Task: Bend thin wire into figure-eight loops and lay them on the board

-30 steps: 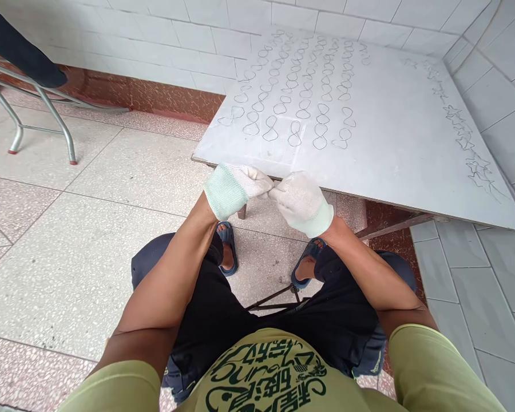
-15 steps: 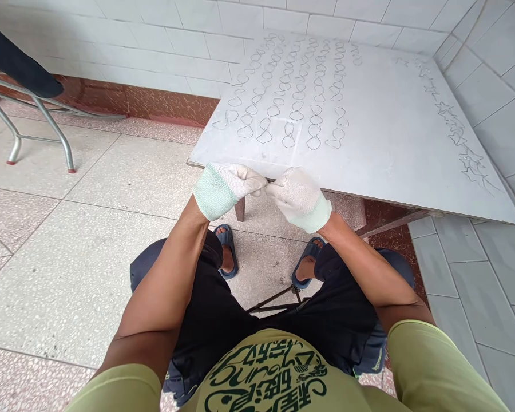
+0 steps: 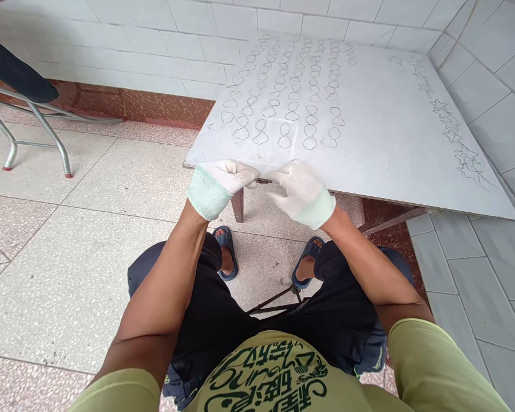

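Note:
My left hand (image 3: 228,178), in a white glove with a pale green cuff, is pinched shut at the near edge of the white board (image 3: 377,137). Whatever lies between its fingertips is too small to make out. A short gap away, my right hand (image 3: 299,191), gloved alike, points toward the left with its fingers apart and nothing visible in them. Beyond both hands, thin wire figure-eight shapes (image 3: 311,127) lie on the board in several rows. Star-shaped wire pieces (image 3: 448,123) run in a line along its right side.
A dark table leg (image 3: 238,205) stands under the board's near edge. Tiled walls (image 3: 321,26) border the board at the back and right. To the left is a metal-legged stool (image 3: 60,137) with another person's dark trouser leg (image 3: 17,68) over it.
My hands were touching at the fingertips and have come apart. The right fingers have spread, while the left stays pinched and has shifted slightly left.

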Available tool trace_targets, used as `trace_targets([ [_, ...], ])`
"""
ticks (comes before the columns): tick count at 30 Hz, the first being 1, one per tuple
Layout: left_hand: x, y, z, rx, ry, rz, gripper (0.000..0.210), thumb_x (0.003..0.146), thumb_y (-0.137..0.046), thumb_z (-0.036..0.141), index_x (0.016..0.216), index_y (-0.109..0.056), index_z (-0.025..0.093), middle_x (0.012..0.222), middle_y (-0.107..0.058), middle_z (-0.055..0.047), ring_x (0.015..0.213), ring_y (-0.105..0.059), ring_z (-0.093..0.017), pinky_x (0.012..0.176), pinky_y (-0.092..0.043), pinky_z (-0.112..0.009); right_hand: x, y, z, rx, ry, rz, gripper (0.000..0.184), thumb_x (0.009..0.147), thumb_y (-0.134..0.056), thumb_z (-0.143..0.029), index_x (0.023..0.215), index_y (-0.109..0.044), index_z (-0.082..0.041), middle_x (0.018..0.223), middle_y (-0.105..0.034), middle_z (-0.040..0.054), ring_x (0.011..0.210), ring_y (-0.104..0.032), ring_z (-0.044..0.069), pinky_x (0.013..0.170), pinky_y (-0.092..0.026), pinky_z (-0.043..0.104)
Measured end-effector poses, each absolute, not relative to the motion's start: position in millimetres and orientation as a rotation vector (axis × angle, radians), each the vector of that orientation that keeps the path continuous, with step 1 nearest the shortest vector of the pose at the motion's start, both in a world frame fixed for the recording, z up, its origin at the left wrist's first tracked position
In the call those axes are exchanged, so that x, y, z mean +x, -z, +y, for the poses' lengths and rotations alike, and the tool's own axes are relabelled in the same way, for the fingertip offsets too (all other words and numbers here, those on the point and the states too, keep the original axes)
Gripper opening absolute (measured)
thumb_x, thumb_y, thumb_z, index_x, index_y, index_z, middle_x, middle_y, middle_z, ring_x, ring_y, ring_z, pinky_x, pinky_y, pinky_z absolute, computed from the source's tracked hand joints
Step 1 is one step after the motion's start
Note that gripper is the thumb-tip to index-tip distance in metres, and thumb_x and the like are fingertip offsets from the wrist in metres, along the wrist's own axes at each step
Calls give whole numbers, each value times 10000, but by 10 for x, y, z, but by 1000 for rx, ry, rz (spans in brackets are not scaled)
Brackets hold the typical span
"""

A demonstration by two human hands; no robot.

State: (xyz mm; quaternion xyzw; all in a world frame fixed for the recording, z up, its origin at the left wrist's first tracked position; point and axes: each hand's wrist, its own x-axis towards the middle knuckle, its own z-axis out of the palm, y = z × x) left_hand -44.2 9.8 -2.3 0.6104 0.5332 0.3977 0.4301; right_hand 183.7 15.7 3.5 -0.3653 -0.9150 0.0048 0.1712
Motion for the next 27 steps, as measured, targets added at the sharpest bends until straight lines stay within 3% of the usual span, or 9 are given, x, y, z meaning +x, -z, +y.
trace_targets([
  [2, -474, 52, 126, 1548, -1071, 1339, 260, 938, -791, 390, 753, -789, 209, 784, -840, -67, 778, -779, -224, 764, -595, -353, 1875, -53, 171, -1085, -13, -2561, 325, 1106, -653, -271, 1351, -831, -153, 1036, -812, 115, 960, -657, 294, 876, -391, 419],
  [8, -487, 120, 181, 1582, -1084, 1381, 257, 890, -783, 452, 774, -802, 223, 768, -841, -85, 784, -799, -264, 730, -613, -359, 1904, -5, 219, -1184, 59, -2656, 379, 1181, -482, -182, 1178, -855, -112, 984, -801, 163, 917, -659, 300, 815, -337, 447],
  [17, -512, 95, 171, 1660, -908, 1305, 261, 925, -734, 399, 740, -810, 231, 703, -820, -68, 722, -785, -236, 706, -566, -327, 1880, -83, 113, -1211, 221, -2729, 495, 1221, -377, -177, 1140, -861, -113, 1025, -839, 175, 1108, -770, 287, 978, -488, 384],
  [27, -519, 167, 203, 1577, -954, 1296, 268, 892, -798, 429, 734, -819, 214, 762, -841, -96, 749, -791, -252, 730, -594, -349, 1822, 76, 94, -1340, 217, -2631, 506, 1209, -386, -257, 1207, -889, -193, 1066, -833, 193, 1127, -779, 378, 1012, -558, 525],
])
